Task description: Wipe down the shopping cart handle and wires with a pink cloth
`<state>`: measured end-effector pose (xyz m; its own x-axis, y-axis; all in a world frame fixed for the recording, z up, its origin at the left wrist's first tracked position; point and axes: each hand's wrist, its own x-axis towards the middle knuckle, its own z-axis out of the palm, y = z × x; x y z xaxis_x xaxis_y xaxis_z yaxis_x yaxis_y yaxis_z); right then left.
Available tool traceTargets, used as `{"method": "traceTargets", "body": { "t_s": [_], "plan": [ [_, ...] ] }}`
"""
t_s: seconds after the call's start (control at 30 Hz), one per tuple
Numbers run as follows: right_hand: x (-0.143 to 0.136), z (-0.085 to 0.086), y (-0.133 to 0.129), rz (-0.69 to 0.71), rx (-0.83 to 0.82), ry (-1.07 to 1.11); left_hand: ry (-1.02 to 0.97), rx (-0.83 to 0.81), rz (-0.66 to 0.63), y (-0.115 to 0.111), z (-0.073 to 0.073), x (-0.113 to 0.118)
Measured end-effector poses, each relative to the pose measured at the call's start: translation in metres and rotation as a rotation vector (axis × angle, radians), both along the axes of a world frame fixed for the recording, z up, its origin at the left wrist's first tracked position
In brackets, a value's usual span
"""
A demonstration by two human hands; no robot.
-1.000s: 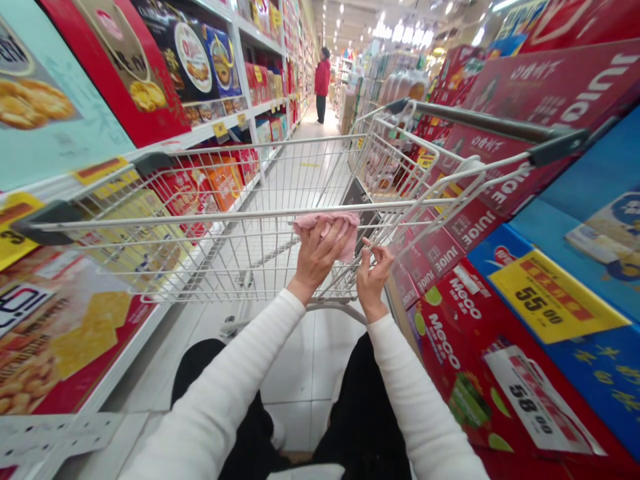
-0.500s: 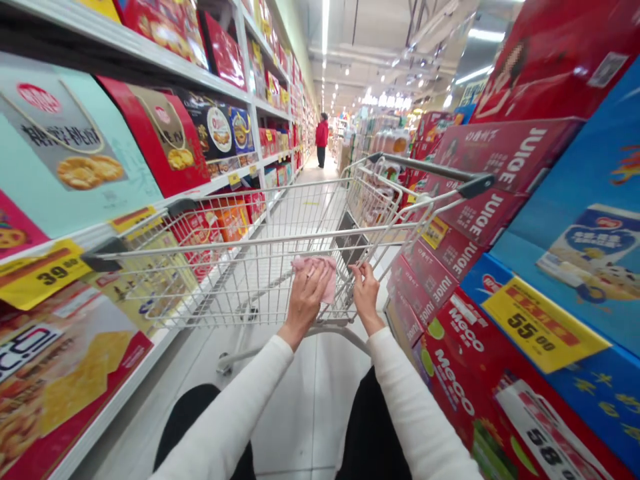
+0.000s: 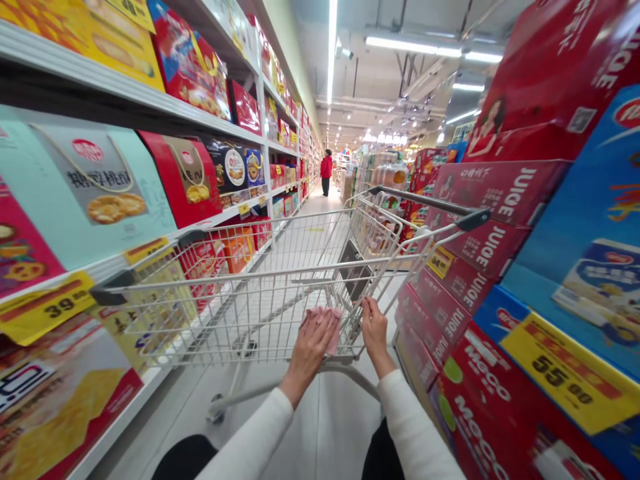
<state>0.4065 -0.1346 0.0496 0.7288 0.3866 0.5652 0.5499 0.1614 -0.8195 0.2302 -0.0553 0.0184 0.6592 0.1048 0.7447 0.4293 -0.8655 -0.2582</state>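
Note:
A metal wire shopping cart (image 3: 240,283) stands sideways across the aisle in front of me. Against the lower part of its near side, my left hand (image 3: 316,339) presses a pink cloth (image 3: 334,327), fingers bent over it. Close by on the right, my right hand (image 3: 374,328) has its fingers closed on the cart's wire frame near the handle end. A dark grey panel (image 3: 355,272) sits inside the cart, behind that hand. The cart's handle bar (image 3: 430,202) slants across the upper right.
Shelves (image 3: 220,219) of boxed biscuits line the left side, close to the cart. Stacked red drink cartons (image 3: 470,280) and a blue box (image 3: 590,200) crowd the right. A person in a red jacket (image 3: 326,168) stands far down the aisle. Pale floor tiles (image 3: 320,427) lie below.
My view has tilted up, so the cart appears lower. My left hand and the cloth have slid down the cart's side, away from its top rail. The right hand keeps its hold.

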Motion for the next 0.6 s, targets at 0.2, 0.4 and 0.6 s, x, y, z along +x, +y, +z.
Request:
{"method": "traceTargets", "body": {
  "t_s": [0.2,0.4,0.6],
  "plan": [
    [-0.005,0.001,-0.001,-0.043,-0.001,0.017,-0.138,0.029,-0.1,-0.011,0.06,0.024],
    [-0.003,0.002,-0.008,-0.029,-0.06,0.032,-0.021,-0.068,-0.109,-0.009,0.057,0.047],
    [-0.004,0.005,-0.01,0.012,-0.057,0.057,0.008,-0.085,-0.1,-0.017,-0.012,0.009]
  ]
}}
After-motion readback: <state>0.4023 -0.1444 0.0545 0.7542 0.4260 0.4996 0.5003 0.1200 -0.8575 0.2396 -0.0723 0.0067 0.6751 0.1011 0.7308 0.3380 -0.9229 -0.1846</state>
